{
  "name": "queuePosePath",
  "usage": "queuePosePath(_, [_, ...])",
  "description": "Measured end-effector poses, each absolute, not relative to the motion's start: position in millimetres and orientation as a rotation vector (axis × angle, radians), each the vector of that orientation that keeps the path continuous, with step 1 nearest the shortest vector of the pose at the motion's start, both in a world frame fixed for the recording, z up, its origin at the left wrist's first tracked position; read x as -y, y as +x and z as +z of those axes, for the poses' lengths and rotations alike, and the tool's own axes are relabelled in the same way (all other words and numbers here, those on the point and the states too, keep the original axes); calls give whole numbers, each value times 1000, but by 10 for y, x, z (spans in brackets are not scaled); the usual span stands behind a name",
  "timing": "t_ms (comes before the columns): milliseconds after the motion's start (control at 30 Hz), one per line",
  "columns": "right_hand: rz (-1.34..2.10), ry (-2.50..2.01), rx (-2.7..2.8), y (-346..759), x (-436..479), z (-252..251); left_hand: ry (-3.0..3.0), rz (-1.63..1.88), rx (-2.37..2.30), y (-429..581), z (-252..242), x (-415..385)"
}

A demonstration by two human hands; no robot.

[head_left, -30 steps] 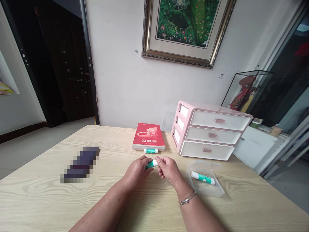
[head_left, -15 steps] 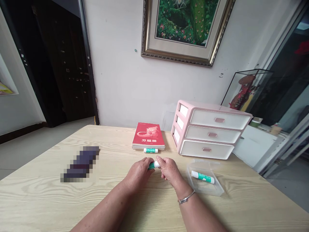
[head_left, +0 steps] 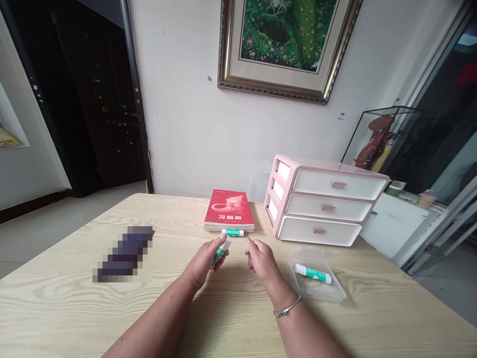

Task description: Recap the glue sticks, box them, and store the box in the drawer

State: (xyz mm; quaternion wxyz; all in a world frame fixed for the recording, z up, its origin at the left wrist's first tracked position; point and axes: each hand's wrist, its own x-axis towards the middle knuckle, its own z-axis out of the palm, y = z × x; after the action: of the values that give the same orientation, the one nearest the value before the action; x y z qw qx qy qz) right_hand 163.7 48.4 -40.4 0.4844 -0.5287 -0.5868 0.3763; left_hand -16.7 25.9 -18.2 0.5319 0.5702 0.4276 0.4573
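My left hand [head_left: 206, 259] is closed around a green and white glue stick [head_left: 219, 251], tilted with its white end up, the thumb along that end. A short way to the right, my right hand [head_left: 262, 257] is apart from it, fingers curled and thumb against the index finger. Whether anything sits inside those fingers is hidden. A second glue stick [head_left: 233, 232] lies on the table against the front of a red book [head_left: 229, 208]. Another tube of the same kind [head_left: 313, 274] rests in an open clear plastic case [head_left: 337, 297] right of my right hand.
A pink and white three-drawer box [head_left: 328, 199] stands at the back right of the wooden table [head_left: 67, 308]. At the left lies a dark, pixelated object [head_left: 124, 253]. The wall with a framed picture [head_left: 276, 89] rises behind the table.
My right hand has come away from the glue stick it was touching. My left hand has moved slightly left and turned the stick from nearly level to steeply tilted.
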Motion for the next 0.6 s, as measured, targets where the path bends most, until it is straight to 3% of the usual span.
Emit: queuePosePath(600, [843, -1390, 1518, 1605, -441, -385, 781, 1255, -700, -243, -84, -280])
